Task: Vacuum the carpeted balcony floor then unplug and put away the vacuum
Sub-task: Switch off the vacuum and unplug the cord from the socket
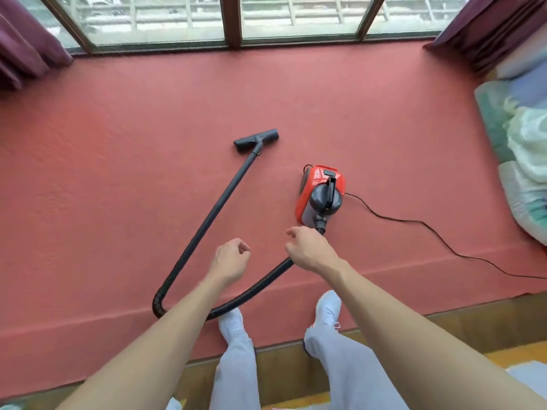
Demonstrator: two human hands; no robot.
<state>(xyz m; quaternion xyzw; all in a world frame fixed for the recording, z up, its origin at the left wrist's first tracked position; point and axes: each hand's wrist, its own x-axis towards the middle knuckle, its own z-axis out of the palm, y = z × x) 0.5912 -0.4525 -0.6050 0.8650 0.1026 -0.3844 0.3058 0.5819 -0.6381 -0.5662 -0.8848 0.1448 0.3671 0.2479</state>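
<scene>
Both feet are standing at the near edge of the carpet (118, 119), the left shoe (231, 321) just over the step, the right shoe (328, 309) likewise. The left hand (229, 258) is hanging above the floor with fingers loosely curled, holding nothing; the right hand (309, 250) is hovering the same way, empty, above the point where the hose (251, 291) is running up toward the canister. The hose is looping along the near edge between the feet and bending at the left into the wand (213, 214), which is lying flat and slanting away to the floor head (256, 139) near the carpet's middle. The vacuum (321, 193) is sitting just right of centre, its handle on top pointing roughly toward the person. Judgement: the person seems to be reaching for wand or handle. Taking the wand near its hose end, well back from the head, looks best, with the head lifted clear before pulling so the canister is not tipping. The cord (429, 226) is trailing from the canister across the right side and off the right edge; the plug is out of view, and the cord and hose loop are both lying where feet could be catching. Bedding (521, 137) is crowding the right edge. Curtains (26, 48) are hanging at both far corners, before the window (157, 19) along the far edge.
</scene>
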